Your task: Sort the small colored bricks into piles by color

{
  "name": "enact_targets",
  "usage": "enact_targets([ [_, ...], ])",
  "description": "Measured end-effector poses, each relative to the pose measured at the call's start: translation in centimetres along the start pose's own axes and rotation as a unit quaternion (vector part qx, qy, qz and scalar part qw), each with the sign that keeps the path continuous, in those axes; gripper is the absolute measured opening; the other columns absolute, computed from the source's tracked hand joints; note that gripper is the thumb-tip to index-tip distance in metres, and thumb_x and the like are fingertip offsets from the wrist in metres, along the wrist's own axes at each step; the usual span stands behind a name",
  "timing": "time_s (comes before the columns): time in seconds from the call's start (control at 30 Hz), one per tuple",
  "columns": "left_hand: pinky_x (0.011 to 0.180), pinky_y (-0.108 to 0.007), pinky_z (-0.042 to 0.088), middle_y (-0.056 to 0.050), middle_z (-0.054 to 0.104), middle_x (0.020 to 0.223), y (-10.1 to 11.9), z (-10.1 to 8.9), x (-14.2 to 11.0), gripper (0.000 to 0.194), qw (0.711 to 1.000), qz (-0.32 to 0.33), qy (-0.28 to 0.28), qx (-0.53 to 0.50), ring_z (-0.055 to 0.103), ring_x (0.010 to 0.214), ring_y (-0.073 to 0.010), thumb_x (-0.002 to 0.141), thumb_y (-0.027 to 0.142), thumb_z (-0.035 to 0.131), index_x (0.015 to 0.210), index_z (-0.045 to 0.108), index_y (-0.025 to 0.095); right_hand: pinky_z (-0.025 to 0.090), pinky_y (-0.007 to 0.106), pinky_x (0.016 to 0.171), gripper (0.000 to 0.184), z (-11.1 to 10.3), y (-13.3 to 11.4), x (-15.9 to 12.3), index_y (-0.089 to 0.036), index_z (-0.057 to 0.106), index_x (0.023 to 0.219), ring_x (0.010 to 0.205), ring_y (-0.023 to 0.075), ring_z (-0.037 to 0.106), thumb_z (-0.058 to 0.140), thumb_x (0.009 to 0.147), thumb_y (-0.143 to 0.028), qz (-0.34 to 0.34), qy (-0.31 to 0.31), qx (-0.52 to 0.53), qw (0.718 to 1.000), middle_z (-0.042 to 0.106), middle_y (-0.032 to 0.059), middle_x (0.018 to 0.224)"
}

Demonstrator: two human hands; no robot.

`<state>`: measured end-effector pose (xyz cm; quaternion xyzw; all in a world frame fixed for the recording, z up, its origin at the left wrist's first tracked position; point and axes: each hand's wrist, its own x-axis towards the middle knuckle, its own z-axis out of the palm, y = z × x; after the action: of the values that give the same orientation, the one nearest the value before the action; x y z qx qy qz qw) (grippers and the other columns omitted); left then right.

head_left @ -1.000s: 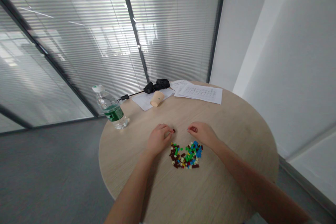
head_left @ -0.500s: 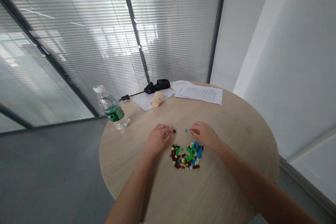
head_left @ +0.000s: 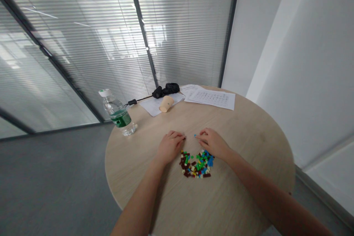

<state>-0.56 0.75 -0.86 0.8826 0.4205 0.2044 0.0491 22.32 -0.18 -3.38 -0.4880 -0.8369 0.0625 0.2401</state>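
On the round table, my left hand has its fingers close together, with the fingertips on a small brown toy brick that they partly cover. Facing it from the right, my right hand stretches its index finger out to a small blue brick, touching it at the tip; the other fingers are bent and apart from it. Nearer to me, between the two forearms, lies a loose pile of small building bricks in brown, green, blue, white, yellow and red.
A water bottle stands at the table's left edge. Farther back are a tipped paper cup, a black bundled object with a cord, and printed sheets. Glass panels with blinds rise behind the table.
My left fingertips have moved slightly right and now cover more of the brown brick. My right index finger has stretched left and now meets the blue brick, which was apart from it before.
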Motion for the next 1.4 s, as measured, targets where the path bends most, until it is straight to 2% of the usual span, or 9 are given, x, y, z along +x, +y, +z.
enact_targets([
  [0.33,0.093,-0.035,0.043,-0.006,0.067,0.108,-0.1,0.2,0.1,0.030,1.000,0.004,-0.017,0.008,0.053,0.103,-0.0209,0.092,0.022,0.043,0.107,0.068,0.022,0.041,0.035,0.091,0.030,0.1,-0.1,0.0,-0.022,0.068,0.112,0.099,0.0206,0.053,0.055,0.085,-0.022,0.002,0.004,-0.002,1.000,0.059,0.0099,0.105],
  [0.43,0.092,-0.035,0.044,-0.006,0.067,0.107,0.0,0.1,0.0,0.029,1.000,0.011,-0.009,0.001,0.054,0.101,-0.0209,0.092,0.022,0.044,0.106,0.068,0.020,0.042,0.033,0.091,0.030,-0.2,-0.4,0.1,-0.020,0.068,0.112,0.099,0.0201,0.054,0.055,0.085,-0.021,0.007,0.016,0.027,0.999,0.060,0.0104,0.108],
  [0.5,0.092,-0.036,0.044,-0.006,0.067,0.107,0.1,-0.1,0.0,0.027,1.000,0.017,-0.003,-0.005,0.054,0.101,-0.0211,0.091,0.021,0.045,0.106,0.068,0.020,0.044,0.030,0.086,0.025,-0.8,-0.6,0.1,-0.019,0.070,0.105,0.093,0.0179,0.057,0.054,0.086,-0.020,0.011,0.018,0.064,0.998,0.063,0.0091,0.103],
  [0.6,0.091,-0.035,0.044,-0.007,0.066,0.104,0.2,-0.5,0.1,0.025,0.999,0.025,0.012,-0.018,0.054,0.099,-0.0211,0.087,0.016,0.048,0.102,0.069,0.018,0.044,0.026,0.072,0.017,-1.9,-0.8,-0.1,-0.018,0.073,0.087,0.077,0.0155,0.059,0.057,0.084,-0.021,0.011,-0.026,0.108,0.994,0.067,0.0055,0.082],
  [0.7,0.085,-0.031,0.046,-0.007,0.066,0.098,0.6,-0.8,0.0,0.024,0.998,0.018,0.024,-0.059,0.057,0.093,-0.0186,0.084,0.013,0.049,0.098,0.068,0.017,0.043,0.024,0.064,0.012,-2.7,-0.6,-0.6,-0.017,0.073,0.078,0.068,0.0139,0.058,0.061,0.078,-0.018,0.010,-0.088,0.139,0.986,0.067,0.0038,0.076],
  [0.83,0.073,-0.024,0.046,-0.004,0.064,0.090,1.4,-0.9,-0.2,0.022,0.993,0.025,-0.019,-0.112,0.058,0.078,-0.0133,0.084,0.016,0.050,0.098,0.067,0.018,0.044,0.023,0.063,0.015,-2.9,0.0,-1.1,-0.017,0.073,0.082,0.069,0.0138,0.059,0.062,0.073,-0.015,0.001,-0.117,0.173,0.978,0.067,0.0040,0.079],
  [1.03,0.066,-0.022,0.042,-0.002,0.063,0.079,2.7,-1.0,-0.2,0.012,0.988,0.043,-0.099,-0.110,0.056,0.072,-0.0129,0.079,0.018,0.058,0.086,0.067,0.018,0.043,0.022,0.060,0.019,-2.9,-0.2,-1.1,-0.017,0.073,0.085,0.066,0.0133,0.057,0.063,0.069,-0.014,-0.007,-0.129,0.194,0.972,0.065,0.0032,0.076],
  [1.17,0.066,-0.021,0.041,-0.002,0.062,0.077,3.1,-1.0,-0.1,0.009,0.985,0.049,-0.112,-0.120,0.056,0.072,-0.0129,0.080,0.018,0.056,0.081,0.065,0.017,0.042,0.021,0.056,0.015,-2.7,-0.8,-1.1,-0.016,0.073,0.083,0.062,0.0119,0.055,0.063,0.071,-0.017,-0.009,-0.134,0.207,0.969,0.063,0.0027,0.073],
  [1.4,0.066,-0.022,0.040,-0.002,0.062,0.076,2.8,-0.5,-0.1,0.010,0.985,0.054,-0.099,-0.129,0.055,0.072,-0.0127,0.082,0.019,0.055,0.077,0.064,0.016,0.042,0.022,0.062,0.018,-2.5,-1.6,-1.0,-0.017,0.074,0.082,0.067,0.0124,0.056,0.063,0.069,-0.011,-0.041,-0.121,0.180,0.975,0.064,0.0027,0.078],
])
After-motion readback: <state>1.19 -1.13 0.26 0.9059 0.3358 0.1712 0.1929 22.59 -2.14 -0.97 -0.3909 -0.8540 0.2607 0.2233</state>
